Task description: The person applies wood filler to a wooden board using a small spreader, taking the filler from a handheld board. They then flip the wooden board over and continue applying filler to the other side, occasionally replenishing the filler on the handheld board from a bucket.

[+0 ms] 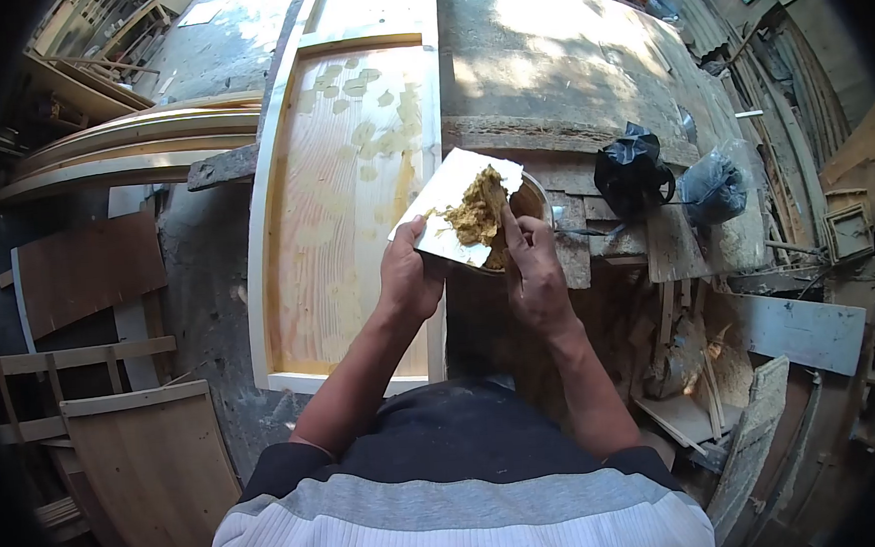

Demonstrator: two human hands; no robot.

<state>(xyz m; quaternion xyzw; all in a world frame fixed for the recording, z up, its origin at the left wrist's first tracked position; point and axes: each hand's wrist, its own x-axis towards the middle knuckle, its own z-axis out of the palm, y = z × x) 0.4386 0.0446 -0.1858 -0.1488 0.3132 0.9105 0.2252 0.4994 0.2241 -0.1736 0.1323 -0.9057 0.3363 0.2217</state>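
Note:
My left hand (413, 275) grips the lower left corner of a white board (443, 193), thumb on top. A lump of yellow-brown putty (476, 209) sits on the board's right half. My right hand (538, 277) is closed at the putty's right edge; what its fingers hold is hidden. Partly under the board is a round container (543, 199) with brown stuff on its inside. Left of it lies a framed wooden panel (340, 229), with dried-looking putty patches (364, 133) on its upper part.
A worn workbench (546, 76) extends behind. On its right are a black plastic bag (634, 169) and a clear bag (718, 186) with dark contents. Curved wooden strips (139, 141) are stacked at left. Offcuts (706, 397) lie low on the right. A brown board (92, 270) lies at left.

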